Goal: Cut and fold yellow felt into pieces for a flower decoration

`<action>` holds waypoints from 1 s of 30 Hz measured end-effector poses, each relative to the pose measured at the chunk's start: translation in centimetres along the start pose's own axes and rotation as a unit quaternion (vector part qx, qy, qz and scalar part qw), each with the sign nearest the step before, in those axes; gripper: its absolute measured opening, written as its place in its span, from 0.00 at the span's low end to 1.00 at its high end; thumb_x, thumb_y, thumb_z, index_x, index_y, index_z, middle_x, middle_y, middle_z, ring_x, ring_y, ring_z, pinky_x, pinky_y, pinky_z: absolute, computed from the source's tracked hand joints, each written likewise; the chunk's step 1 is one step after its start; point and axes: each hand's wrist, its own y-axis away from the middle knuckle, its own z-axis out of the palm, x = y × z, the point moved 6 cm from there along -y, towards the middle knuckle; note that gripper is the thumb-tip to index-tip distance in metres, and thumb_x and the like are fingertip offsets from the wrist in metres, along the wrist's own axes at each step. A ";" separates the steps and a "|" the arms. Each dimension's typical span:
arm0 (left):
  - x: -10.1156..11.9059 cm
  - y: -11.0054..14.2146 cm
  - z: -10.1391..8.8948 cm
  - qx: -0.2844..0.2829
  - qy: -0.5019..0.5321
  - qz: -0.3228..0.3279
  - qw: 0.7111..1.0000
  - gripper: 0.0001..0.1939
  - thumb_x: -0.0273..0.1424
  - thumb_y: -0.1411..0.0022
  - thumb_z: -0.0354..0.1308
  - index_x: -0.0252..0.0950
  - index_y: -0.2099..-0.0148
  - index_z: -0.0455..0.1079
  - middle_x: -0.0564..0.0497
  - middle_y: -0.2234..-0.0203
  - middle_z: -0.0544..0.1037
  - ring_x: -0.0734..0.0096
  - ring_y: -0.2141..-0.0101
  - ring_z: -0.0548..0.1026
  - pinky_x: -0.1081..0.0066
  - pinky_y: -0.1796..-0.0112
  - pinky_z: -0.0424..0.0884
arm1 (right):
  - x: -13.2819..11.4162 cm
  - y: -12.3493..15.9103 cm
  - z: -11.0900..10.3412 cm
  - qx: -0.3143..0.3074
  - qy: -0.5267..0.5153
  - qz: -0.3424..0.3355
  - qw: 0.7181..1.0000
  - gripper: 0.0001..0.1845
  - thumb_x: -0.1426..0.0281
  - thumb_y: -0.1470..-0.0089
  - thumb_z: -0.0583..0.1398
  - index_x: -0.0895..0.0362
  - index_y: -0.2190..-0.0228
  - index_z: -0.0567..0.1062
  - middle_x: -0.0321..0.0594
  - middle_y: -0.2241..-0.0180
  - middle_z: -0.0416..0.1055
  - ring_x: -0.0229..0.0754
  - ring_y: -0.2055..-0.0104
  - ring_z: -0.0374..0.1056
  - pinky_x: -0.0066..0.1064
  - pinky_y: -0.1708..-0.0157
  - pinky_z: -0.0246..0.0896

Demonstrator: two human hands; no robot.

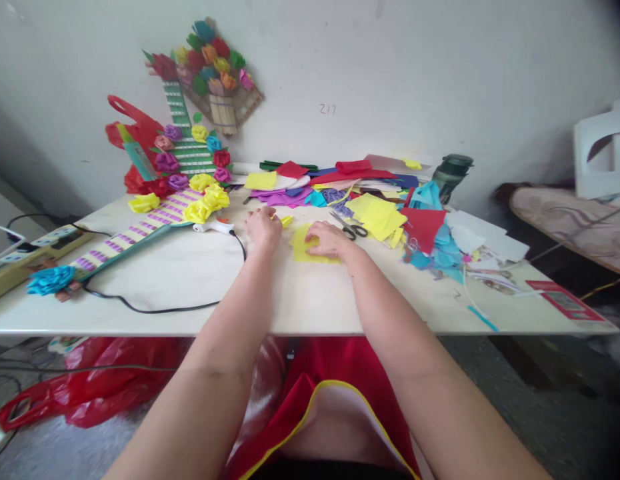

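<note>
My right hand [327, 240] lies palm down over a yellow paper square [301, 248], its thumb and fingers apart and touching the sheet. To the left, my left hand [263, 228] rests low at the tabletop with curled fingers. A small shaped piece of yellow paper [287, 221] pokes out at the thumb side of that hand and seems gripped there; the fingertips are partly hidden. Just left of it lies a white glue gun [213, 227] with a black cord. Scissors with black handles [354, 231] lie beyond my right hand, beside more yellow sheets [375, 215].
A guitar-shaped craft piece with paper flowers [140, 230] covers the table's left side. Coloured paper [290, 190] is heaped along the wall. Blue scraps [440, 250] and a dark green bottle [453, 175] stand at right. A power strip [37, 248] sits at far left.
</note>
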 end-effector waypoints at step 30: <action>1.3 0.6 4.5 -0.268 0.543 -0.008 0.796 0.29 0.48 0.55 0.67 0.36 0.56 0.69 0.47 0.66 0.78 0.68 0.65 0.77 0.67 0.60 0.73 | 4.9 0.7 -2.5 0.277 -0.649 0.141 0.694 0.13 0.61 0.59 0.61 0.55 0.73 0.68 0.38 0.74 0.73 0.45 0.64 0.72 0.34 0.65 0.67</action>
